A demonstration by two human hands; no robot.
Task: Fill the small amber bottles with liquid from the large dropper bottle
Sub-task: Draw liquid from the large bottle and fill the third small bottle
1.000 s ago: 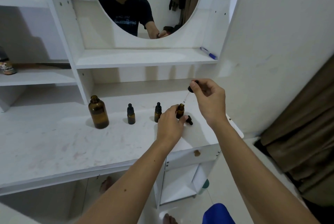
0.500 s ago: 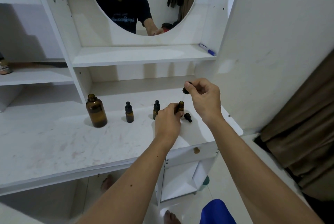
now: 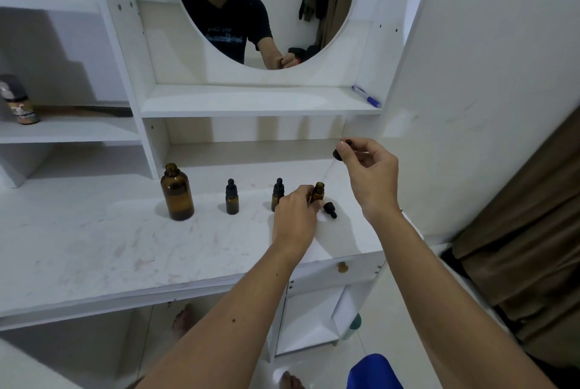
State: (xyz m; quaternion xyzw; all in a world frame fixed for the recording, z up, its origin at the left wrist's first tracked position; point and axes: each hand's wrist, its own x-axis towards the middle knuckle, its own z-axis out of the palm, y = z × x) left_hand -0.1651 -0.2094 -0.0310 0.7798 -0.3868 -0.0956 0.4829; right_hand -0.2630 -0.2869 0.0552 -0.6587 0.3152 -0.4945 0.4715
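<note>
Fingers of the left hand wrap the open small amber bottle, upright on the white table. Above and right of that bottle, the right hand pinches the black dropper cap in a narrow grip. A loose small cap lies just right of the held bottle. Left of it stand two capped small bottles, then the uncapped large amber bottle.
</note>
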